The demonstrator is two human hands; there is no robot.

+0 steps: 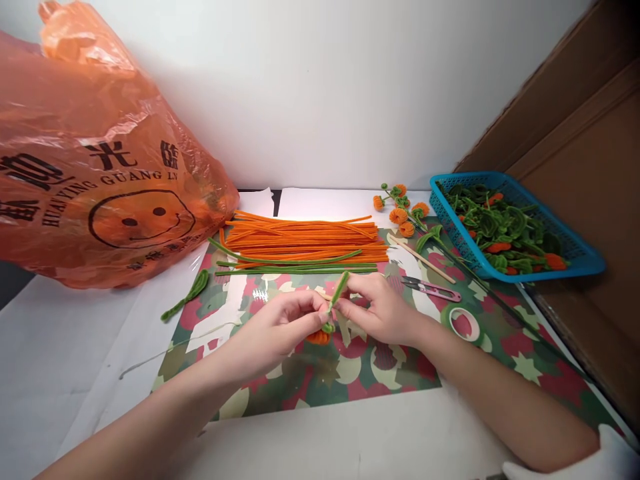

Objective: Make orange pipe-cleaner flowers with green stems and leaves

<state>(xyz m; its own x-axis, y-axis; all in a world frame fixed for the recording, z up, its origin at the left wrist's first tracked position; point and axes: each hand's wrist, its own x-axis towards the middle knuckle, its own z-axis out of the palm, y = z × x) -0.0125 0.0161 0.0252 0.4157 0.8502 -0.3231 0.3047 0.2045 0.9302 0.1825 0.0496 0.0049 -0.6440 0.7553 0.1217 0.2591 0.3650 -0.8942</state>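
My left hand (297, 320) and my right hand (373, 307) meet over the middle of a patterned mat. Between my fingertips is a green pipe cleaner (340, 288), its free end pointing up. Just below the left fingertips hangs an orange pipe-cleaner flower (319, 338) with a bit of green above it. Both hands are closed in a pinch on the green pipe cleaner. A thin pale stick seems to lie behind the fingers, largely hidden. Behind my hands lie green pipe cleaners (300, 269) and a thick row of orange pipe cleaners (305, 237).
An orange plastic bag (120, 160) bulges at the left. At the right are a blue basket (550, 275) of green and orange pieces, pink snips (435, 290), green tape (463, 323) and a wooden stick (423, 259). Finished flowers (400, 215) lie behind; a green leaf (193, 290) lies left.
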